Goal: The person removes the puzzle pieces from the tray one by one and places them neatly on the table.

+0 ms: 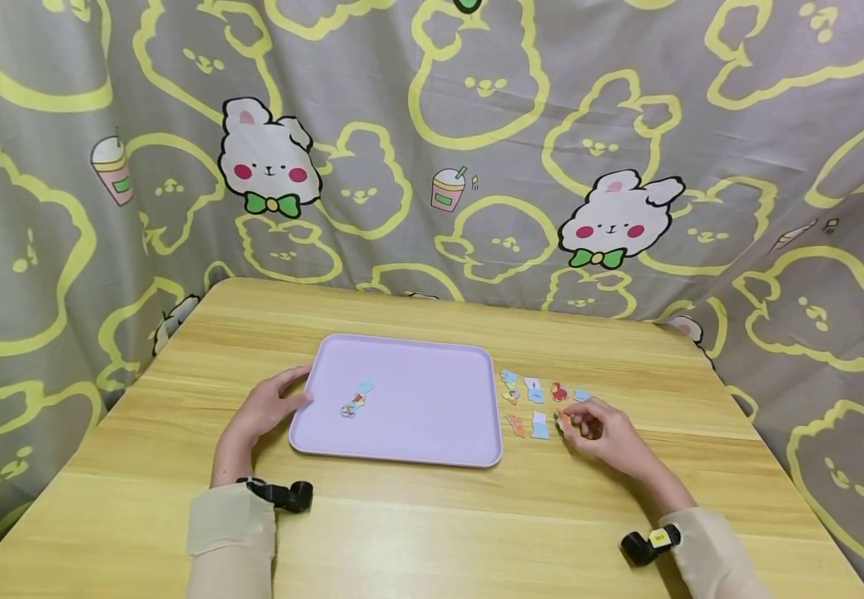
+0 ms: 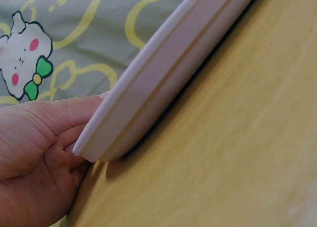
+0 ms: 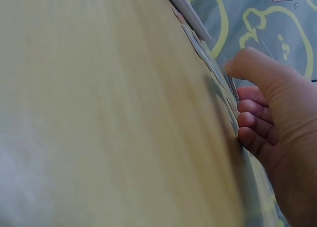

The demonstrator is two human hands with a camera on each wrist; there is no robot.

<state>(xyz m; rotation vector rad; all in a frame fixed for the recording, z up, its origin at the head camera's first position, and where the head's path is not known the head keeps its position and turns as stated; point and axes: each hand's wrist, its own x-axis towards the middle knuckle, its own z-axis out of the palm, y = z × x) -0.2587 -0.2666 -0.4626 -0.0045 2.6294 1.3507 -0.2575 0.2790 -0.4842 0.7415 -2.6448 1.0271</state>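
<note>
A light purple tray (image 1: 424,399) lies on the wooden table, and at its left edge my left hand (image 1: 263,412) grips the rim. In the left wrist view the thumb lies over the tray wall (image 2: 143,83) with the fingers curled below it. A small strip of joined puzzle pieces (image 1: 358,400) rests on the tray's left part. To the right of the tray, my right hand (image 1: 612,441) pinches an orange and green puzzle piece (image 1: 563,421) between thumb and fingertips, low over the table. Its thin edge (image 3: 232,86) shows in the right wrist view.
Several loose puzzle pieces lie in two rows right of the tray, among them a red one (image 1: 558,391), a white and blue one (image 1: 540,425) and an orange one (image 1: 517,425). A patterned curtain (image 1: 372,166) hangs behind the table (image 1: 402,532).
</note>
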